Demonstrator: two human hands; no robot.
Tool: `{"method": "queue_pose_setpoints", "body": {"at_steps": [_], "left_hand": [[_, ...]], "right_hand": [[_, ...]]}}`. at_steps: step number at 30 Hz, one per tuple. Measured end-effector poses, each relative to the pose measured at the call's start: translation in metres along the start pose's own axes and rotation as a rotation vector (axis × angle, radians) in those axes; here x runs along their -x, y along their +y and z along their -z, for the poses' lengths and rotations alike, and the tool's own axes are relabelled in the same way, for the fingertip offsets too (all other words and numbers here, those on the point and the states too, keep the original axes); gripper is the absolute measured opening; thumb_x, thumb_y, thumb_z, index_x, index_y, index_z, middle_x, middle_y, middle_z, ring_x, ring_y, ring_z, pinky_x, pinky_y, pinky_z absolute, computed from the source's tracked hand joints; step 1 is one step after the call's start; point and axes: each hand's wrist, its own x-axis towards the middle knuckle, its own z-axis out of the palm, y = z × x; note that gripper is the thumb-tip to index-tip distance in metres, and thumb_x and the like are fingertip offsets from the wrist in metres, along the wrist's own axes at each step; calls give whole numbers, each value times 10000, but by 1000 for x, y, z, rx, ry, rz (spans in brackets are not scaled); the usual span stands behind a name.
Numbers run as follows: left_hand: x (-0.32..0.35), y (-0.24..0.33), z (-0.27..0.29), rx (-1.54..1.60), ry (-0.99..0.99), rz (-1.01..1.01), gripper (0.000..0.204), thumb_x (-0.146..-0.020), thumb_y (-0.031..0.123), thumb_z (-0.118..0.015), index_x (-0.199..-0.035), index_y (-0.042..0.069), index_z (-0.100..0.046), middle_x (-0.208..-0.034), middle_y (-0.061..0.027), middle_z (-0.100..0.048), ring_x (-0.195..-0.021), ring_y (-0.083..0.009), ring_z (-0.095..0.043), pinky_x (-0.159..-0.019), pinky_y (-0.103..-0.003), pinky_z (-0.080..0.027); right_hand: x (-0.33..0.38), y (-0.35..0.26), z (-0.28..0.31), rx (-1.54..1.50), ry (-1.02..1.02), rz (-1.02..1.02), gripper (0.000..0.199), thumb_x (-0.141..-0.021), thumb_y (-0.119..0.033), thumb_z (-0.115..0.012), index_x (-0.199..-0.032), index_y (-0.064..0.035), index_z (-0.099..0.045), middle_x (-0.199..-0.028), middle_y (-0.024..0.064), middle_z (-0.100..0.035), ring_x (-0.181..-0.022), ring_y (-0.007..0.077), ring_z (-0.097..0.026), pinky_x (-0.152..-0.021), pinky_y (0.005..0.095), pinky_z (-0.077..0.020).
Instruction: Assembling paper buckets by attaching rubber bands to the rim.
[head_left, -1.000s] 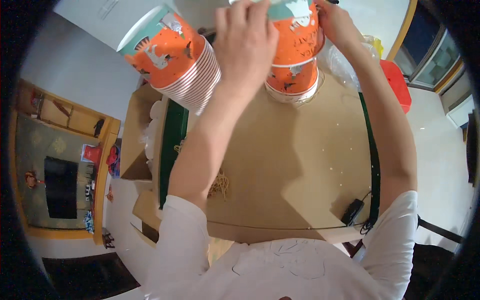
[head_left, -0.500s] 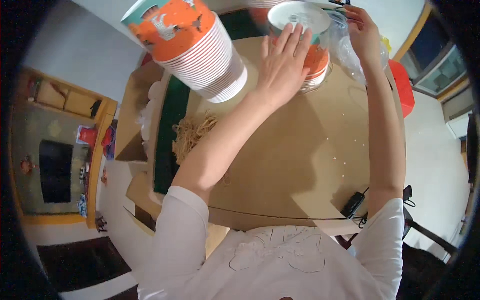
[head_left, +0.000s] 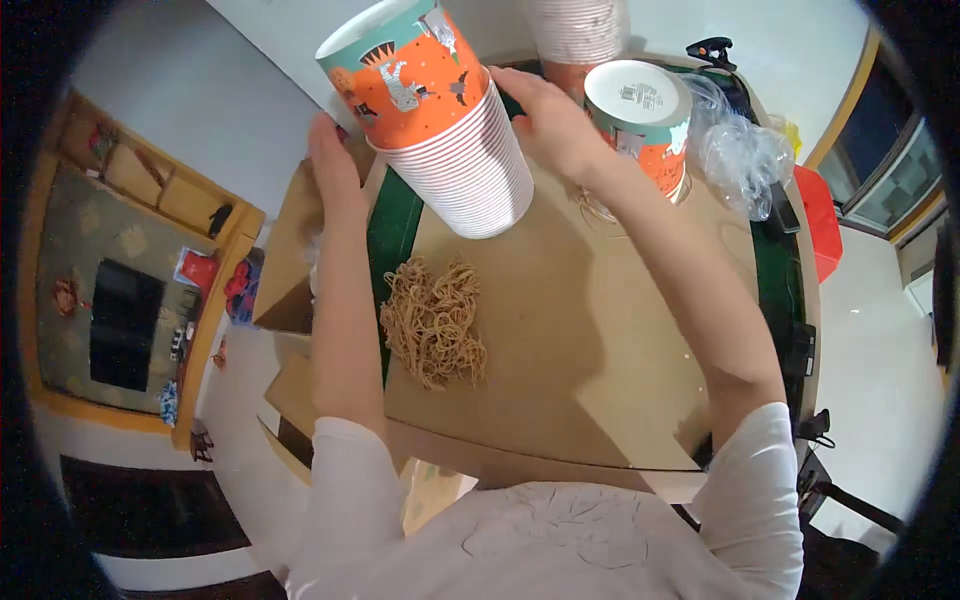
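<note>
A tall stack of paper cups [head_left: 455,150], with orange and teal printed sides and white rims, stands at the far left of the table. My left hand [head_left: 335,160] is open along its left side, fingers stretched out. On the other side my right hand [head_left: 555,120] is open too, its fingertips at the stack's right edge. Whether either palm presses on the cups I cannot tell. An upside-down paper cup stack [head_left: 637,105] stands just right of my right hand. Nearer to me lies a tangled heap of tan string [head_left: 435,322].
Behind stands another cup stack [head_left: 580,30] in clear wrapping. Crumpled clear plastic bags [head_left: 740,150] lie at the far right, near a black clip [head_left: 712,50]. An open cardboard box [head_left: 285,265] is beyond the table's left edge; a red stool [head_left: 820,225] is at the right.
My right hand has left the plastic bag and crossed to the tall stack's right side. My left hand has come off the upside-down cups and moved to the tall stack's left side.
</note>
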Motion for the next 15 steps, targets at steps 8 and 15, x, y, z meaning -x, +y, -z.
{"method": "queue_pose_setpoints", "body": {"at_steps": [8,15], "left_hand": [[-11,34,-30,41,-308,-36,704,-873,596,-474,-1369,103,-398,-1340,-39,-445,-1198,-196,-421,-989,-368,-321],[-28,112,9,-350,-178,-702,403,-934,212,-451,-1307,68,-407,-1335,-93,-448,-1184,-217,-464,-991,-466,-378]], "right_hand": [[-35,1,-15,-100,140,223,795,-679,31,-600,-1385,-105,-262,-1208,186,-530,-1089,384,-514,-925,422,-446],[-68,-90,52,-96,361,424,731,-764,90,-507,-1427,-88,-256,-1219,212,-525,-1140,358,-487,-1022,418,-356]]}}
